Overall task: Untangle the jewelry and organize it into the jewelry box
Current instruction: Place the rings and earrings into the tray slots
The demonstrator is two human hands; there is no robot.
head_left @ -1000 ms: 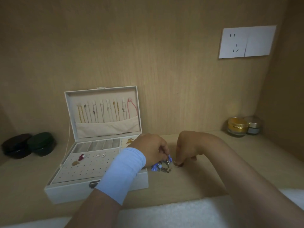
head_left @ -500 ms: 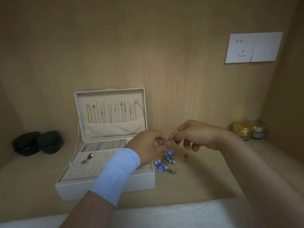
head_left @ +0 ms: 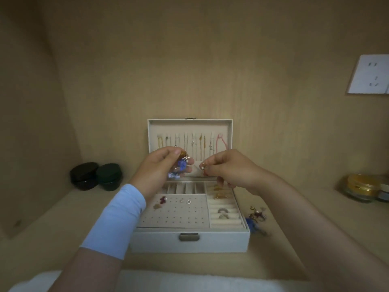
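Left hand (head_left: 160, 167) fingers pinching blue tangle (head_left: 181, 165), right hand (head_left: 227, 168) pinching small earring (head_left: 203, 166) (both above open box (head_left: 189, 241)), loose jewelry (head_left: 255, 218) on bench (head_left: 280, 245).

We're in a wood-panelled alcove, dim and warm.
A tan wood-grain back wall (head_left: 189, 60) meets a matching side panel (head_left: 25, 123) on the left, and there's a white socket plate (head_left: 368, 74) high on the right. On the pale shelf (head_left: 52, 224), a black jar (head_left: 84, 175) and a dark green jar (head_left: 109, 177) sit side by side at the left, a gold-topped jar (head_left: 361, 187) sits far right, and white cloth (head_left: 189, 283) runs along the front edge.
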